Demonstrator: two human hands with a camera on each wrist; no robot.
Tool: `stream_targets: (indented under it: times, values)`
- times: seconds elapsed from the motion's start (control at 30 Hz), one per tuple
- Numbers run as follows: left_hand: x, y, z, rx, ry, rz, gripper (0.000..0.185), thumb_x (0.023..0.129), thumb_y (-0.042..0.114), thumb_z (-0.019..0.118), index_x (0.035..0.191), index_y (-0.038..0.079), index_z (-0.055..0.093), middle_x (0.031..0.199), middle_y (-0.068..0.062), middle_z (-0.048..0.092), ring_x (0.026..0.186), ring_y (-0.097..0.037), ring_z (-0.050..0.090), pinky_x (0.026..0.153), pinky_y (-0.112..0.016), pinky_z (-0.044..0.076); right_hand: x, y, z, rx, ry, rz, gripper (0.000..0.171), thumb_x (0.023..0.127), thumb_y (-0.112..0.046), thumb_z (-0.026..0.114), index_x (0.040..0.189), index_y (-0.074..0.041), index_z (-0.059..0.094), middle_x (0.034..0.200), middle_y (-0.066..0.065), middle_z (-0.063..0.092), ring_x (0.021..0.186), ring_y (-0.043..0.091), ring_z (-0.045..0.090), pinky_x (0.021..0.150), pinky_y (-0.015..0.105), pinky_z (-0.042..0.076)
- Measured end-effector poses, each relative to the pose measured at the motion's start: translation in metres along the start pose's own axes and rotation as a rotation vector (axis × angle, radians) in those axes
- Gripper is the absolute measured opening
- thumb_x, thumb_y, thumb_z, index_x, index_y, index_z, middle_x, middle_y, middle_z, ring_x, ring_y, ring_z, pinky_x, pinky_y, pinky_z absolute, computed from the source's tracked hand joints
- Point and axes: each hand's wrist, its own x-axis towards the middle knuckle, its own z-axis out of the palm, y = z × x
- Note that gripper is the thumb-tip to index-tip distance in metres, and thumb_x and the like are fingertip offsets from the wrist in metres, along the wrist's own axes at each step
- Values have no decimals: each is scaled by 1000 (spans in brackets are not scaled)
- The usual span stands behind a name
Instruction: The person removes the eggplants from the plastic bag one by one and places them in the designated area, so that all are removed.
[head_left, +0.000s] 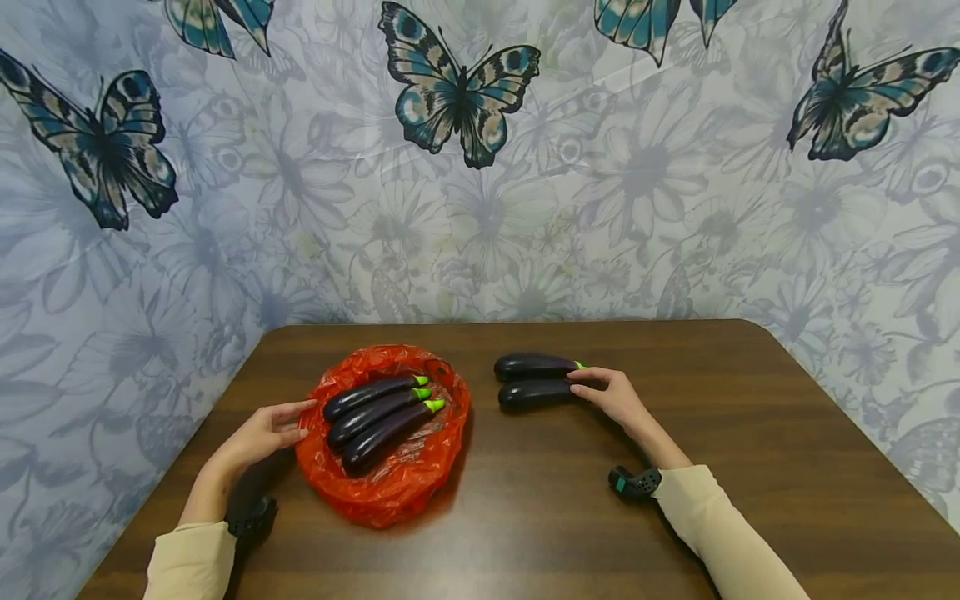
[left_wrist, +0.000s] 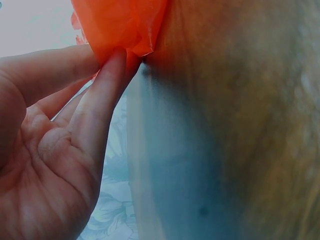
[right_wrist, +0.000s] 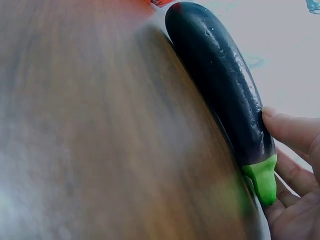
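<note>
A red plastic bag (head_left: 381, 500), spread in a round bowl shape, stands on the left half of the table. Three dark eggplants (head_left: 377, 417) with bright green stems lie side by side inside it. My left hand (head_left: 255, 437) pinches the bag's left edge between thumb and fingers, and the left wrist view shows the pinched red film (left_wrist: 120, 25) close up. Right of the bag, two more eggplants lie parallel. My right hand (head_left: 615, 400) grips the nearer eggplant (head_left: 534, 394) at its stem end; the farther eggplant (head_left: 534, 367) lies just behind. In the right wrist view, thumb and fingers flank the gripped eggplant (right_wrist: 220, 85).
The brown wooden table (head_left: 585, 517) has rounded far corners. Behind it hangs a pale floral cloth with butterflies (head_left: 461, 92). A dark band (head_left: 636, 483) sits on the right wrist, another (head_left: 253, 518) on the left.
</note>
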Motion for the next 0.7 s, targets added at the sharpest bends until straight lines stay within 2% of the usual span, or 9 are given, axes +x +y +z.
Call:
stream_targets:
  times: [0.2, 0.4, 0.7]
  values:
    - [-3, -3, 1, -18, -3, 2, 55, 86, 8, 57, 131, -11, 32, 129, -34, 34, 110, -41, 46, 79, -32, 49, -2, 1, 3, 34, 3, -8, 33, 81, -20, 65, 110, -3, 62, 112, 14, 59, 103, 28, 52, 72, 24, 47]
    - [-6, -4, 1, -6, 7, -3, 55, 85, 8, 57, 131, -11, 33, 130, -34, 33, 111, -42, 45, 79, -33, 49, -3, 1, 5, 34, -7, -21, 35, 81, -21, 65, 110, -2, 62, 110, 15, 60, 100, 27, 54, 72, 23, 47]
    - [-5, -2, -1, -7, 5, -12, 56, 85, 9, 58, 131, -10, 33, 131, -34, 32, 112, -43, 44, 81, -34, 48, -3, -8, 2, 65, 20, -36, 35, 81, -22, 65, 108, 1, 62, 108, 18, 60, 88, 15, 58, 69, 23, 48]
